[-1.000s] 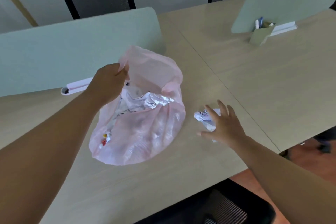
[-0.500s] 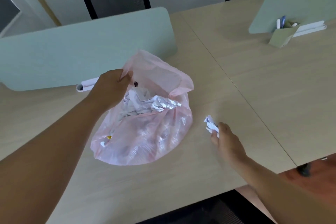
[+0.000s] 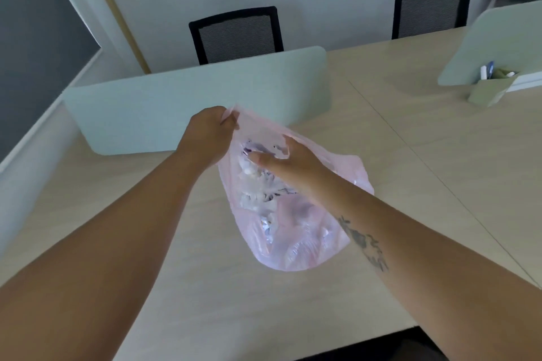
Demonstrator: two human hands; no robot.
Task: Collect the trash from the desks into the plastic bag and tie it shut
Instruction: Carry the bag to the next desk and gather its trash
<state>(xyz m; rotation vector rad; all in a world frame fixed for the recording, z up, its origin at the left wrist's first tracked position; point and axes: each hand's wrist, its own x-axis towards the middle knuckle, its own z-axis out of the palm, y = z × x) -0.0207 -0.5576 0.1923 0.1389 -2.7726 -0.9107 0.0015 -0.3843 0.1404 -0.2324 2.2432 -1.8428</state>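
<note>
right hand (image 3: 289, 165) at bag (image 3: 293, 231), paper gone (from desk (image 3: 205, 272))

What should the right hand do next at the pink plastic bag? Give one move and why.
Probably draw the right hand back and take the rim of the pink plastic bag opposite the left hand, ready to gather it. The left hand pinches the rim up, and the right hand sits at the open mouth.
</note>
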